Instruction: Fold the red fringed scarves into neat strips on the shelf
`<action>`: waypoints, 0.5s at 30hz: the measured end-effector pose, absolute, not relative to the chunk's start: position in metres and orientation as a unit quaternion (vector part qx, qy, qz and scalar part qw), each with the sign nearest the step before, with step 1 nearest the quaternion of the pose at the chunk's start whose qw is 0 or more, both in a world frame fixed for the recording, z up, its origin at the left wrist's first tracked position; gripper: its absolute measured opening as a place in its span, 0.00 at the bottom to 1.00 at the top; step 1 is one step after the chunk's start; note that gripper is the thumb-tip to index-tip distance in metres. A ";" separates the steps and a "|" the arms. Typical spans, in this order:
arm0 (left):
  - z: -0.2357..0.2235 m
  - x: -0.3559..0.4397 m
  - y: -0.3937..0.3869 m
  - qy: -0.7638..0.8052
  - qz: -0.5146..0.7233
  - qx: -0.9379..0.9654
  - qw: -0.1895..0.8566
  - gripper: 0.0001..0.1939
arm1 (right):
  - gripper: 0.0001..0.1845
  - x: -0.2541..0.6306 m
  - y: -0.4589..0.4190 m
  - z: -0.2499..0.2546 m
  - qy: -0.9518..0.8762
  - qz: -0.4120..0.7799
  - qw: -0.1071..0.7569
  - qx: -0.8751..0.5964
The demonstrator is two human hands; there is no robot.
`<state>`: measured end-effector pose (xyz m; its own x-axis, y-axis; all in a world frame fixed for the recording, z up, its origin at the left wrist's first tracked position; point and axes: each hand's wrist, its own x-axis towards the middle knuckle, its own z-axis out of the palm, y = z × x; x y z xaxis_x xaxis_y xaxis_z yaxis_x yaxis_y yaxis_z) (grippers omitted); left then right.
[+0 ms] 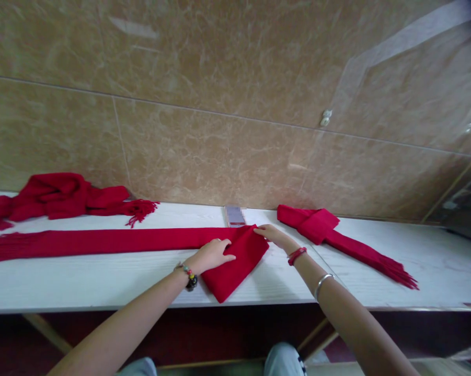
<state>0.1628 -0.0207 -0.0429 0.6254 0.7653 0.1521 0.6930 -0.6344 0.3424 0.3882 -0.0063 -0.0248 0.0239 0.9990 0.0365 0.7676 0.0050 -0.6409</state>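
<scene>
A long red scarf (113, 241) lies along the white table, its fringed end at the far left. Its right part is folded over at an angle into a wide flap that slants toward the table's front edge. My left hand (211, 257) rests on the scarf at the fold, thumb and fingers apart. At the flap's upper right corner, my right hand (270, 233) pinches the scarf's edge between thumb and fingers. The left wrist wears a beaded bracelet; the right arm has a red band and a silver bangle.
A crumpled red scarf (66, 196) lies at the back left. To the right is another red scarf (317, 225), folded and knotted-looking, its fringe pointing right. A phone (234, 216) lies behind my hands against the tiled wall (219, 156). The table's front edge (102, 309) runs before my knees.
</scene>
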 end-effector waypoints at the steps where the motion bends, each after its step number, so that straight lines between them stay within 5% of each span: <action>1: -0.040 0.167 -0.023 0.420 0.128 0.885 0.155 0.19 | 0.12 0.390 -0.005 -0.028 -0.663 0.254 0.255 -0.657; 8: -0.022 0.157 -0.021 0.431 0.163 0.789 0.407 0.14 | 0.12 0.399 0.012 -0.037 -0.621 0.296 0.373 -0.622; 15: -0.038 0.146 -0.034 0.493 0.093 0.845 0.184 0.17 | 0.26 0.378 0.022 -0.060 -0.626 0.232 0.331 -0.666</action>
<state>0.1463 -0.0344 -0.0375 0.4973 0.8672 -0.0247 0.7988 -0.4465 0.4031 0.3781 0.0216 -0.0595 0.1075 0.9886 0.1052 0.6806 0.0040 -0.7327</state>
